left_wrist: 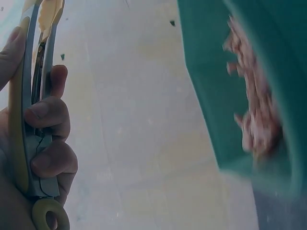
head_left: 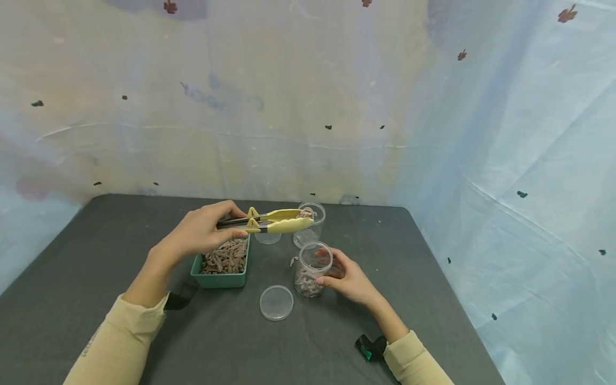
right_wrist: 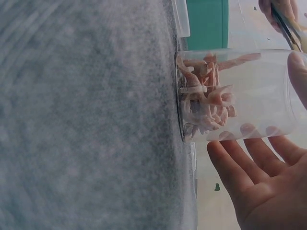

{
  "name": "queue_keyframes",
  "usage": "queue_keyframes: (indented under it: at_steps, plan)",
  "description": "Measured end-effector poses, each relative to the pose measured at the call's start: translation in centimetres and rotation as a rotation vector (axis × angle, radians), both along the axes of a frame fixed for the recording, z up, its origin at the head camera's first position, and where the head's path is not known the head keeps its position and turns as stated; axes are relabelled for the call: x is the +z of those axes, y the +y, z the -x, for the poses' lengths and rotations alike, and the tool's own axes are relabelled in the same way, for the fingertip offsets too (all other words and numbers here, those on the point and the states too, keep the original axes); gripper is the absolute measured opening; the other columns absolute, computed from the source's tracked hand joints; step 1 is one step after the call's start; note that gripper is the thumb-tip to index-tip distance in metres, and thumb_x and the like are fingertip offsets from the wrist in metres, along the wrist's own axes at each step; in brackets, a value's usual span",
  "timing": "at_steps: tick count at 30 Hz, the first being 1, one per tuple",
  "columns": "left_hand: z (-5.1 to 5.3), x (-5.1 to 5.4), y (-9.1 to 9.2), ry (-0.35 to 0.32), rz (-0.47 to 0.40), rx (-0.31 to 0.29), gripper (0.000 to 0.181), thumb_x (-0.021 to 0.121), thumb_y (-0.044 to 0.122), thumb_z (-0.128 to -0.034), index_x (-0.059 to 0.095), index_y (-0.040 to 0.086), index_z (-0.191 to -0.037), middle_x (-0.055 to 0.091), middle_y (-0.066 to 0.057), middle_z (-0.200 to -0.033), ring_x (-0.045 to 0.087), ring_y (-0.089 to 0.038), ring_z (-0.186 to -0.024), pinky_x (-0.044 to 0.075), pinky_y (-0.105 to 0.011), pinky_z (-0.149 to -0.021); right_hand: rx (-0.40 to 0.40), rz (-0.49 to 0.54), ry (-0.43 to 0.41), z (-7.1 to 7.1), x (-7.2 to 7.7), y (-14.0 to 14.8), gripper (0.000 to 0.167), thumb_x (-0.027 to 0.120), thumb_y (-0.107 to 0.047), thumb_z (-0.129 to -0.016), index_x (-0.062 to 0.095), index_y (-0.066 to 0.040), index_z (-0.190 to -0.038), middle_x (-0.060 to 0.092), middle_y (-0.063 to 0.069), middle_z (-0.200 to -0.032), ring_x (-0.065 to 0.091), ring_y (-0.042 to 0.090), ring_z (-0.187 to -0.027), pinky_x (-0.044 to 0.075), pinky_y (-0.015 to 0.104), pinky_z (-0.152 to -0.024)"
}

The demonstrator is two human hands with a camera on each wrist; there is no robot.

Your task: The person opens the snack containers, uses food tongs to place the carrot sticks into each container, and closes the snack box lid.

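My left hand [head_left: 204, 227] grips yellow-tipped tongs [head_left: 284, 225] above the table, their tips pointing right. Some brownish-pink strips [head_left: 306, 213] are pinched between the tips. Around a clear plastic jar [head_left: 313, 262] curl the thumb and fingers of my right hand [head_left: 355, 282]. Upright on the table, this jar has a layer of the same strips [right_wrist: 208, 96] in its lower part. Beneath my left hand sits a green tub [head_left: 221, 281] of strips, partly covered by the hand in the head view. In the left wrist view, the tub's side [left_wrist: 204, 96] appears beside the tongs.
A second clear jar [head_left: 318, 214] stands behind the held one, partly behind the tong tips. One clear lid [head_left: 276, 303] lies in front of the tub and another [head_left: 268, 238] beyond it. A stray strip [head_left: 293, 261] is beside the held jar.
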State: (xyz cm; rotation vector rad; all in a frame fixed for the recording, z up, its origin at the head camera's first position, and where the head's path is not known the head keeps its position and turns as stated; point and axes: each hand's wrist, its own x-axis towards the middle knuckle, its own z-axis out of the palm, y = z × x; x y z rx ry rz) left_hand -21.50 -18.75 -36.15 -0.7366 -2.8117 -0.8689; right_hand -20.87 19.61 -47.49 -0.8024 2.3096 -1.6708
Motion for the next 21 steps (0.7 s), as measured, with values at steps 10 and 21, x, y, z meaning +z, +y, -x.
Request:
queue_keyframes:
  at_steps: [10,21]
  plan:
    - [-0.1,-1.7,2.9,0.0,-0.054,-0.044,0.037,0.076,0.041,-0.0955,0.067,0.017,-0.123,0.07,0.0,-0.119,0.066,-0.015,-0.088,0.051,-0.043,-0.073,0.001,-0.007,0.006,0.0,0.1,0.0,0.07,0.079,-0.008,-0.094,0.044,-0.003,-0.154,0.052,0.019,-0.151,0.051,0.038,-0.14,0.05,0.047,-0.107]
    - [-0.9,-2.9,4.1,0.032,-0.051,-0.102,0.038,0.082,0.038,-0.091,0.067,0.019,-0.12,0.069,0.001,-0.115,0.057,-0.008,-0.073,0.048,-0.034,-0.066,-0.02,-0.043,-0.016,-0.1,0.2,0.0,0.07,0.079,-0.014,-0.095,0.043,-0.005,-0.154,0.053,0.02,-0.148,0.052,0.039,-0.139,0.049,0.045,-0.107]
